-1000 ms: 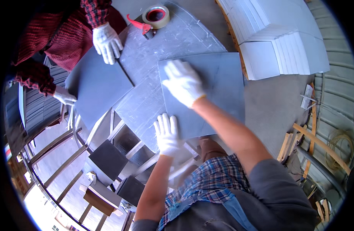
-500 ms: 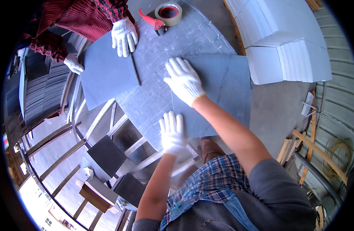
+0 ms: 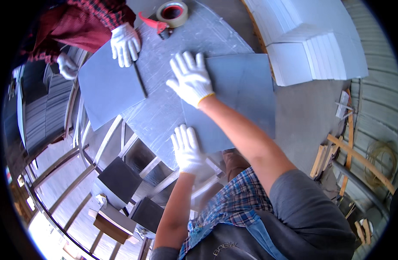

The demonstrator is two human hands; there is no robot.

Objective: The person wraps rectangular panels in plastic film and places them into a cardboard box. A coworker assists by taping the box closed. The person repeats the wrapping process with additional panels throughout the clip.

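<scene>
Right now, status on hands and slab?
Both gloved hands flat: right hand on the square grey slab, left hand at its near edge. Co-worker's gloved hand opposite.

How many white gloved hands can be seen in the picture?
4: the person's right hand and left hand rest on a grey slab; a co-worker's gloved hands are at upper left.

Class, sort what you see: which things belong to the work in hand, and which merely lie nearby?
In hand:
right hand and left hand, both flat on the grey slab

Lying about:
tape roll
white foam sheets
second grey slab
wooden offcuts
</scene>
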